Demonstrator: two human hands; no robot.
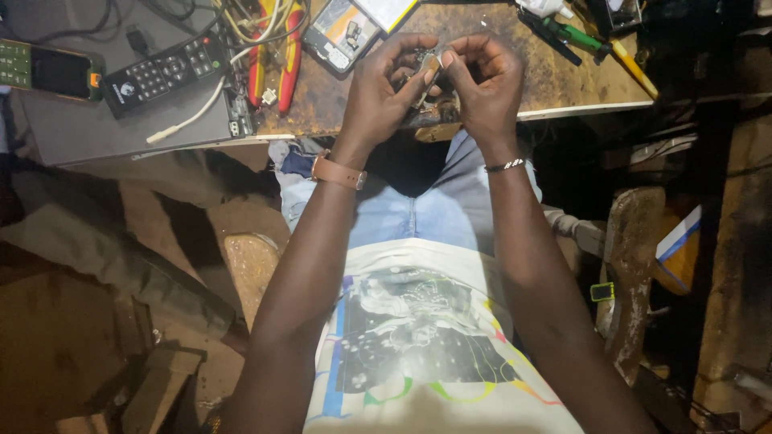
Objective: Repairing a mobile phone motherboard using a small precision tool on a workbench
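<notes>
My left hand (382,92) and my right hand (486,84) meet over the near edge of a worn wooden workbench (563,84). Between the fingertips of both hands sits a small electronic part (425,63), mostly hidden by my fingers. A brown strap is on my left wrist, a thin metal bracelet on my right. My arms reach out over my lap, blue jeans and a white printed shirt.
A black remote control (165,72) and a phone (52,71) lie on a grey device at left. Red-handled pliers (273,52), white cables and an opened phone (342,32) lie on the bench. Screwdrivers (599,44) rest at right. A wooden stool stands by my left knee.
</notes>
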